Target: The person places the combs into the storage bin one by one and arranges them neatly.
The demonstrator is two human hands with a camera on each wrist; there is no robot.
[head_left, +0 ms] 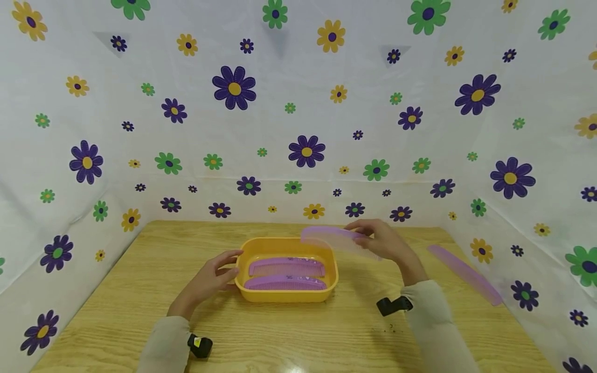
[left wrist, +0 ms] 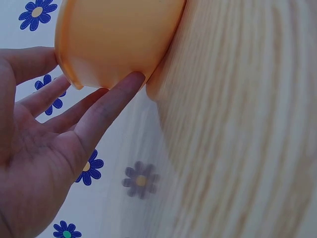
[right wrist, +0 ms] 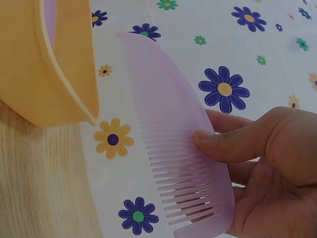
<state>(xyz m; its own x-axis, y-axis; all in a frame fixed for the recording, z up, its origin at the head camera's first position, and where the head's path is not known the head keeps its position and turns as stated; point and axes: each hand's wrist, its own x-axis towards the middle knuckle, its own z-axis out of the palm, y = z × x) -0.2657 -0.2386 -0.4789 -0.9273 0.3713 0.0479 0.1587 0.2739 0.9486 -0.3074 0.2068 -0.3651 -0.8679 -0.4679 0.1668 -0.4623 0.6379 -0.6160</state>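
Two purple combs (head_left: 286, 267) lie side by side in a yellow plastic container (head_left: 286, 296). My left hand (head_left: 211, 277) touches the container's left end with its fingers spread and fairly straight; in the left wrist view the fingertips (left wrist: 133, 79) rest against its outer wall. My right hand (head_left: 380, 241) pinches a pale purple comb (head_left: 331, 235) by its right part, thumb on the near face. This comb is held up beside the container's back right corner, its teeth facing down. The right wrist view shows the comb's free end pointing away from the hand.
Another pale purple comb (head_left: 466, 274) lies at the right edge of the wooden table (head_left: 280, 336). A white cloth with printed flowers (head_left: 298, 103) hangs behind and along both sides. Black wrist devices (head_left: 394, 305) are strapped at both sleeves.
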